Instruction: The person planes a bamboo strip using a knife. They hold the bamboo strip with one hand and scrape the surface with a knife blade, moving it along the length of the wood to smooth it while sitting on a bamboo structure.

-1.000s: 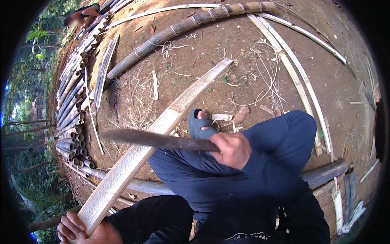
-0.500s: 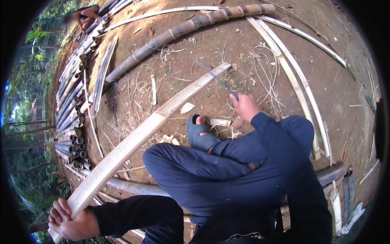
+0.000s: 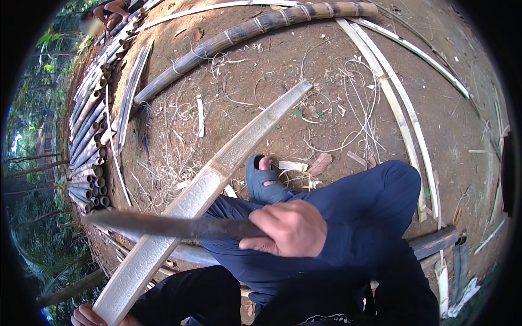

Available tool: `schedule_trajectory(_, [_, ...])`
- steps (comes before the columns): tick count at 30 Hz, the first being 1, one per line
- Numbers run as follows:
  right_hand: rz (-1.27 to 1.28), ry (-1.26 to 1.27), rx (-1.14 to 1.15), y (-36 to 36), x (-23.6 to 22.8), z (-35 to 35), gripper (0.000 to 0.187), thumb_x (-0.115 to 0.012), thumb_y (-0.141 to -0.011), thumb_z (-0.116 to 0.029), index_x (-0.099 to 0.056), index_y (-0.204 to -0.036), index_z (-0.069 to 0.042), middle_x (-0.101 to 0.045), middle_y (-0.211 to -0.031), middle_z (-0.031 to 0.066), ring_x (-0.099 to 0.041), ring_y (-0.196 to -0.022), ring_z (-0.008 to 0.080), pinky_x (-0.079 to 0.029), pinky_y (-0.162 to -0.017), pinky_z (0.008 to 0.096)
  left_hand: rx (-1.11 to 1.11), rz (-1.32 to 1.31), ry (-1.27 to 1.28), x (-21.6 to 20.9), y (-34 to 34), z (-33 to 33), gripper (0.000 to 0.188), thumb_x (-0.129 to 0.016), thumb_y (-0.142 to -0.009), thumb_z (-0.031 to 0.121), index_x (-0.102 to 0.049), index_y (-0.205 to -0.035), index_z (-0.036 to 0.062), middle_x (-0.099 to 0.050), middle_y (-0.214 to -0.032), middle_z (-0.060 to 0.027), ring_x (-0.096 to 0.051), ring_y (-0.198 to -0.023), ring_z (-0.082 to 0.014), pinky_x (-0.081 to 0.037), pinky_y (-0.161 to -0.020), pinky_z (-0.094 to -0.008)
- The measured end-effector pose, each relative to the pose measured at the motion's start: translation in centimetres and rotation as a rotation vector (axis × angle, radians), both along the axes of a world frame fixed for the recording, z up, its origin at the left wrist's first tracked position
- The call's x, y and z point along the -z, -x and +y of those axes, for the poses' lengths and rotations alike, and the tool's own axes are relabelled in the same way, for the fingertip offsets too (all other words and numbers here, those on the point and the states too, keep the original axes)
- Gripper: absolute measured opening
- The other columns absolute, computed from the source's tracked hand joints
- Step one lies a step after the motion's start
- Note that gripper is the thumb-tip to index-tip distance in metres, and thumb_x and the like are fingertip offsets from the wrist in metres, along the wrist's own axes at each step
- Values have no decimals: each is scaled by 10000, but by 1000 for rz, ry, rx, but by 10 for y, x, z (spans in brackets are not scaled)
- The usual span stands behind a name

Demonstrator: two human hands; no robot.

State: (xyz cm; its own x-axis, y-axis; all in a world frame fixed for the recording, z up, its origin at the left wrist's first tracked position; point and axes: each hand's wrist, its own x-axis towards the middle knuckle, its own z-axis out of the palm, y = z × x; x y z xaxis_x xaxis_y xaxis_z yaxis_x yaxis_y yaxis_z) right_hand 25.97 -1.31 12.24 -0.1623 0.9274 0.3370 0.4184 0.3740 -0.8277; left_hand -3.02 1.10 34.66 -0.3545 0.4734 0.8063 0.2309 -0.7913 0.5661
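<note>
The left hand point(image 3: 89, 317) has its grip closed around the near end of a pale bamboo strip point(image 3: 190, 195), which slants up and away to the right above the ground point(image 3: 435, 130). The right hand's point(image 3: 291, 229) grip is clenched on a long dark knife point(image 3: 168, 225), its blade crossing over the strip; whether they touch, I cannot tell. Cut poles point(image 3: 87, 130) are stacked along the ground's left edge; a thick pole point(image 3: 244, 36) lies beyond the strip's far end.

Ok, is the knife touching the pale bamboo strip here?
Cannot tell: the head view shows the blurred knife blade crossing over the bamboo strip, seen from above, so any contact or gap is hidden.
</note>
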Motion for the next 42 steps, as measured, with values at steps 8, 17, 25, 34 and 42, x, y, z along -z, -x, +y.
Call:
schedule_trajectory(8, [122, 45, 209, 10, 31, -34, 359, -709, -897, -372, -601, -807, -41, -575, -574, 103, -622, -506, 292, -506, -481, 380, 431, -119, -76, 5, -36, -32, 477, -460, -1012, 513, -402, -740, 125, -305, -594, 17, -270, -436, -92, -259, -400, -228])
schedule_trajectory(17, [88, -3, 94, 31, -27, -86, 290, -754, -850, -264, -617, -832, -9, -600, -667, 132, -635, -581, 327, -510, -532, 392, 494, -139, -97, 19, -45, -59, 466, -438, -1031, 479, -407, -735, 120, -329, -608, 16, -311, -456, -87, -290, -435, -235])
schedule_trajectory(25, [-84, 253, 312, 0, 3, -57, 300, -653, -949, -229, -591, -793, 20, -591, -614, 212, -610, -557, 413, -462, -500, 462, 229, -160, -106, 27, -60, -72, 371, -525, -1018, 366, -416, -749, 134, -330, -623, 26, -290, -459, -79, -266, -451, -237])
schedule_trajectory(34, [-33, 333, 281, -17, 39, -38, 288, -657, -951, -245, -607, -823, 9, -575, -583, 203, -600, -524, 398, -473, -493, 445, 190, -185, -84, 26, -60, -68, 359, -541, -1017, 315, -406, -736, 137, -339, -631, 32, -289, -466, -70, -256, -447, -237])
schedule_trajectory(42, [-136, 67, 241, -6, 24, -46, 266, -690, -910, -243, -588, -789, -29, -588, -589, 162, -626, -530, 363, -494, -494, 453, 334, -151, -95, 22, -58, -73, 362, -509, -1028, 267, -366, -718, 145, -309, -626, 33, -278, -466, -83, -270, -457, -239])
